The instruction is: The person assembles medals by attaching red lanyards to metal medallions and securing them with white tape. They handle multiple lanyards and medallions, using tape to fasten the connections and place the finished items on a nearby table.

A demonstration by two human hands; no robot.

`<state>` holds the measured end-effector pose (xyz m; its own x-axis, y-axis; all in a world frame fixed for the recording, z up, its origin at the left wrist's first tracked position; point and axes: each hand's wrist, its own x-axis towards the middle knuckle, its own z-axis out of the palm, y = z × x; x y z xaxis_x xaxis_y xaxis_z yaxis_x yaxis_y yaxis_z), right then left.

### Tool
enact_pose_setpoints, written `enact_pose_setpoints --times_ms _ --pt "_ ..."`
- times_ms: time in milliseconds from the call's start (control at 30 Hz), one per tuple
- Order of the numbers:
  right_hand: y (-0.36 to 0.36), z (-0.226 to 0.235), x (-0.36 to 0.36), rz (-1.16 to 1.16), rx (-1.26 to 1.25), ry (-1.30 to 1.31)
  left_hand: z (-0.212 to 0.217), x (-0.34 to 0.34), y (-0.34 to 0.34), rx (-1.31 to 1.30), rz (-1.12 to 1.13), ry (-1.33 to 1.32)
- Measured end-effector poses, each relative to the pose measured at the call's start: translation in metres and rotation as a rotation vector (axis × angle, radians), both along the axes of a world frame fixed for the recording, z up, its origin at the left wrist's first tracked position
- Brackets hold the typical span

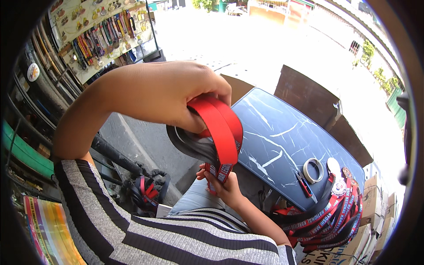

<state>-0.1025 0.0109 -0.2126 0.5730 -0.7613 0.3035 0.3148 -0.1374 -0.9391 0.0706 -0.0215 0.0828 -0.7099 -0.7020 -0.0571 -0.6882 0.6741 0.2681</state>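
My left hand (194, 92) is raised in front of me, its fingers closed round the top of looped red and black printed ribbons (218, 128). The ribbons hang down from it in a thick bundle. Lower, above my lap, my right hand (227, 187) grips the bottom end of the same ribbons, with the fingers wrapped round them. At the right edge of the table, more printed red and black medal ribbons (327, 216) hang in a big heap, with round medals (339, 186) on top.
A dark blue marble-patterned table (274, 128) bears a roll of tape (313, 170) and red-handled cutters (304, 183). Brown cardboard (304, 88) stands behind it, boxes (375, 198) at right. More ribbons (148, 192) lie low left, near metal pipes (119, 154). A medal display board (101, 35) stands far left.
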Motion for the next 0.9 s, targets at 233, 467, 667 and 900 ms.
enact_pose_setpoints --times_ms 233,467,667,900 --pt "0.001 -0.002 -0.013 0.047 -0.073 0.223 -0.073 0.019 -0.027 0.389 0.258 0.087" --pt "0.016 0.018 -0.047 0.146 0.054 0.250 -0.191 0.026 -0.054 0.956 0.456 0.402" --pt "0.026 0.047 -0.100 0.258 -0.011 0.358 -0.254 0.003 -0.034 1.376 0.487 0.783" --pt "0.036 0.070 -0.145 0.532 0.074 0.660 -0.300 -0.036 0.003 1.271 0.639 1.117"
